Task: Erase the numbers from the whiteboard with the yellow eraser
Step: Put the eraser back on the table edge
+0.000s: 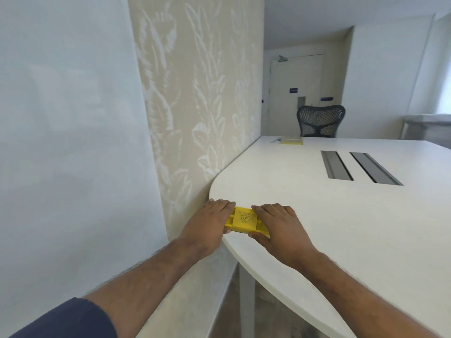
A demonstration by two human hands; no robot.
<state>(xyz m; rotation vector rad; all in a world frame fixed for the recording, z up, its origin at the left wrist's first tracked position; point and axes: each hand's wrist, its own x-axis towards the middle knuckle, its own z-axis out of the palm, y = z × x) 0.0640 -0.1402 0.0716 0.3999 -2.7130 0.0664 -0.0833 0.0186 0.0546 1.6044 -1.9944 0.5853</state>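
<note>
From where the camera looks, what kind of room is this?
Probably an office meeting room: a long white table with cable slots, a mesh office chair at its far end, and a whiteboard on the wall.

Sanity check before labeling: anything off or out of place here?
Nothing damaged or spilled. Both hands, left hand and right hand, rest on the yellow eraser, which lies flat at the near edge of the table. The whiteboard at left shows no visible numbers.

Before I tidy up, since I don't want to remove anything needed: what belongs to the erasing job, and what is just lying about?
For the job: yellow eraser, left hand, right hand, whiteboard.
Lying about: yellow pad, chair.
</note>
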